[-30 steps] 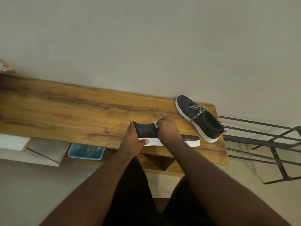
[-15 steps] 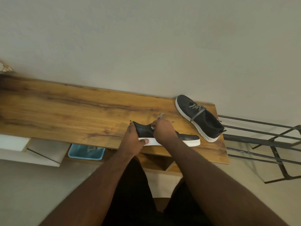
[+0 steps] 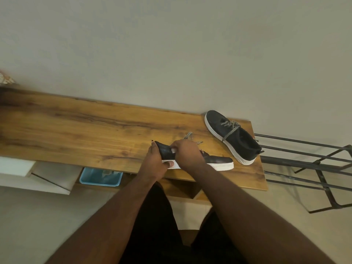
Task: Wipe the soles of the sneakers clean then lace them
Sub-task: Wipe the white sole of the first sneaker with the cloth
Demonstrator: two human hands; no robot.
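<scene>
A left hand [image 3: 155, 162] gripped the near sneaker's [image 3: 213, 161] heel on the wooden surface [image 3: 76, 134] while the right hand [image 3: 187, 153] pinched its lace [image 3: 188, 135].

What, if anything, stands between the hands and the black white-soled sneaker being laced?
Nothing visible: the left hand grips the heel of the near black white-soled sneaker, and the right hand covers its lace area.

Bare to the wrist and beyond: 2 forearms without sleeves, watch or rings. Left hand [image 3: 155, 164] with a short, pale thumbnail; right hand [image 3: 187, 156] seen from the back, nails hidden. Below, black shorts [image 3: 158, 221] over both thighs, plain, without visible logo or pattern.
</scene>
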